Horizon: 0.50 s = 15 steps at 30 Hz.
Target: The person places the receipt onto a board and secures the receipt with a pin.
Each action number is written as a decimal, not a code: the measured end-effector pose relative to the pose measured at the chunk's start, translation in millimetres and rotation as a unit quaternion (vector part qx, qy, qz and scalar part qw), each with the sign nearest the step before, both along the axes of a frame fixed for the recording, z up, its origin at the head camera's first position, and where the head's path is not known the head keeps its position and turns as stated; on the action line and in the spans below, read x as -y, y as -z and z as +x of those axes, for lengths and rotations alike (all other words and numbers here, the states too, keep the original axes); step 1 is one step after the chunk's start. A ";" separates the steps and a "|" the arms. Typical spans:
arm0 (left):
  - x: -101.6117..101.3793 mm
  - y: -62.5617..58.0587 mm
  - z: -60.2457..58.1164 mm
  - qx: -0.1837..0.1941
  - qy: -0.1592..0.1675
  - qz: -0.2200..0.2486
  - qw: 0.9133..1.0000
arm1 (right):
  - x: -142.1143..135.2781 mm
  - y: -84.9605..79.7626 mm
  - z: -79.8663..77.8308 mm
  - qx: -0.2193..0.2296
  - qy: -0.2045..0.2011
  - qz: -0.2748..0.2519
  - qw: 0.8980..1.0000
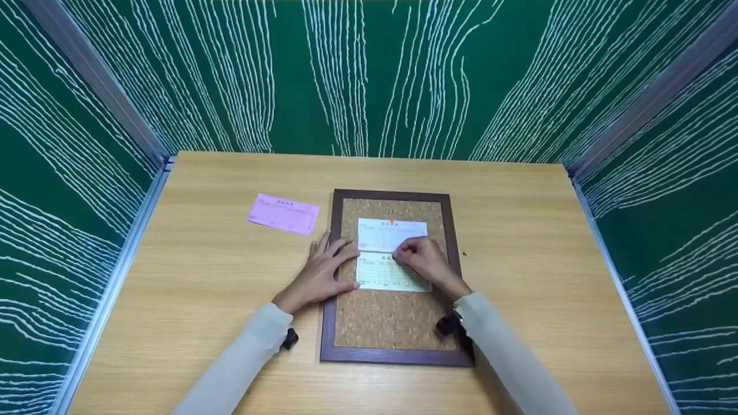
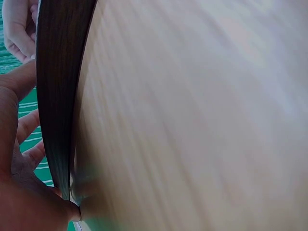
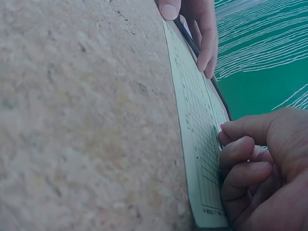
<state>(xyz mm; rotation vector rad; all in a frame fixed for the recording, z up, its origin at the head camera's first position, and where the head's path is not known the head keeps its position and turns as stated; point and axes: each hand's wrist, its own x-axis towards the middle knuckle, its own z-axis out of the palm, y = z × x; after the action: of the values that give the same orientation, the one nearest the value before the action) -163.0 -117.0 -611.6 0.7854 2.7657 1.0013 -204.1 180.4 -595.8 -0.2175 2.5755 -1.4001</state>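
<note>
A brown-framed cork board [image 1: 380, 323] lies on the table. A white printed slip [image 1: 377, 233] is fixed to it by an orange pushpin [image 1: 392, 221] at its top edge. Directly below lies a pale green printed slip [image 1: 383, 279], lined with a grid. My left hand [image 1: 320, 271] spreads over the board's left side, thumb at the green slip's lower left corner and fingertips near its upper left. At the top of the green slip, my right hand [image 1: 424, 259] pinches a pushpin; only a bit of its pink head [image 3: 222, 126] shows between the fingers.
A pink printed slip [image 1: 283, 214] lies on the wooden table [image 1: 230, 300], left of the board's upper part. A small dark speck [image 1: 464, 253] is right of the frame. Green walls with white lines [image 1: 501, 75] enclose the table at the back and sides.
</note>
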 end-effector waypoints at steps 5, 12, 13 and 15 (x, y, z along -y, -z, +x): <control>0.0 -1.0 0.8 0.000 -0.002 0.003 1.000 | 0.3 0.2 -0.4 0.005 -0.002 -0.003 1.000; -0.6 -1.8 1.1 0.002 -0.002 0.009 1.000 | 1.3 -1.7 -0.4 0.010 -0.004 -0.003 1.000; -0.7 -1.6 1.1 0.003 -0.002 0.009 1.000 | 1.3 -1.7 -0.4 0.012 -0.002 -0.002 1.000; -1.1 -1.4 1.1 0.004 -0.001 0.009 1.000 | 1.4 -1.5 -0.3 0.016 0.002 0.002 1.000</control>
<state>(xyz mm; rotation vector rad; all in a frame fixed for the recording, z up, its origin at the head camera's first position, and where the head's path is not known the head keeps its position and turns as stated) -161.9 -115.9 -610.1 0.7796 2.7542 1.0302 -204.4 179.0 -594.2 -0.1876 2.5537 -1.3889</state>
